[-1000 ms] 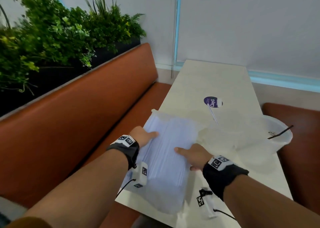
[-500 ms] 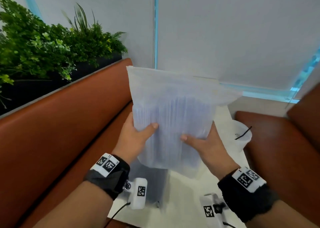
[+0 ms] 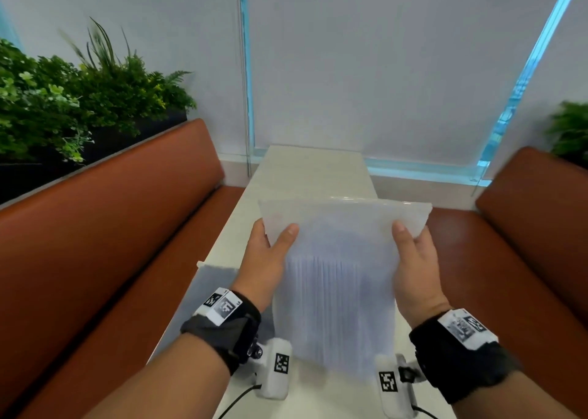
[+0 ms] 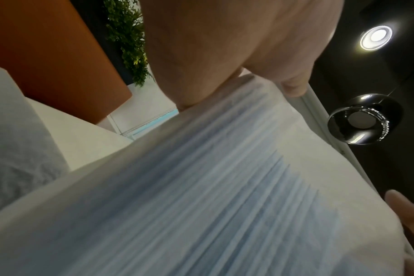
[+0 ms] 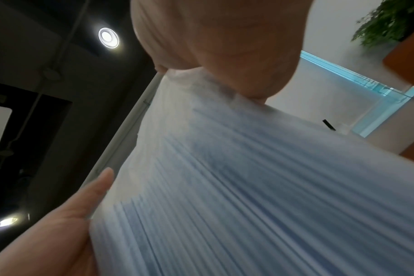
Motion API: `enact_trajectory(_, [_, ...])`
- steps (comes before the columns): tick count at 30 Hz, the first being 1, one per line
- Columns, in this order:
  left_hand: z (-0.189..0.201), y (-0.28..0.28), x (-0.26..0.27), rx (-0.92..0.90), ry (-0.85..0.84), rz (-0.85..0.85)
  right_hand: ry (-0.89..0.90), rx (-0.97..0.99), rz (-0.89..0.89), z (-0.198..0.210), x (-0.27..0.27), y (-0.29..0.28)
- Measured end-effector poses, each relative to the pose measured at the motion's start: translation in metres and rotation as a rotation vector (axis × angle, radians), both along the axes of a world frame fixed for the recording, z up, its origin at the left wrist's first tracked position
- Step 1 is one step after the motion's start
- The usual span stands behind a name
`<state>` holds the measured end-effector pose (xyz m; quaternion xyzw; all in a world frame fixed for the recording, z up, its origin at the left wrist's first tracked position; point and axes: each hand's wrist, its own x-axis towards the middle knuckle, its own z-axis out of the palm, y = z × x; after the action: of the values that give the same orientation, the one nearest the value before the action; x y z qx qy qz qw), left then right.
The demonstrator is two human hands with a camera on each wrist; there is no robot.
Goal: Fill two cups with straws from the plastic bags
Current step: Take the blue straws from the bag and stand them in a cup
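Note:
A frosted plastic bag of pale blue straws hangs upright over the white table. My left hand pinches its upper left corner, thumb on the near face. My right hand pinches the upper right corner the same way. The straws sit low in the bag, and its top strip is flat with no straws in it. The left wrist view shows the bag under my left hand; the right wrist view shows the bag below my right hand. The cups are hidden behind the bag.
A second plastic bag lies flat on the table's near left part. Orange bench seats flank the table on both sides. Green plants stand behind the left bench. A black straw tip pokes up beyond the bag.
The bag has come down from in front of my face. Both hands have slid from its middle sides up to the top corners.

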<state>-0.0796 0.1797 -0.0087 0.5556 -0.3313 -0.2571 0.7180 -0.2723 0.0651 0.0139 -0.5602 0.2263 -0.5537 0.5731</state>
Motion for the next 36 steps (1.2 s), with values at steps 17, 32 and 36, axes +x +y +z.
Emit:
enact_trajectory(17, [0.038,-0.001,0.033,-0.004,-0.035,0.134,1.188,-0.987,-0.292,0.078,0.065,0.015])
enact_trajectory(32, [0.055,0.004,0.039,0.016,-0.124,0.099,1.100,-0.873,0.014,0.085,0.111,0.015])
enact_trajectory(36, [0.056,0.002,0.047,0.022,-0.086,0.169,1.151,-0.883,-0.088,0.084,0.087,-0.008])
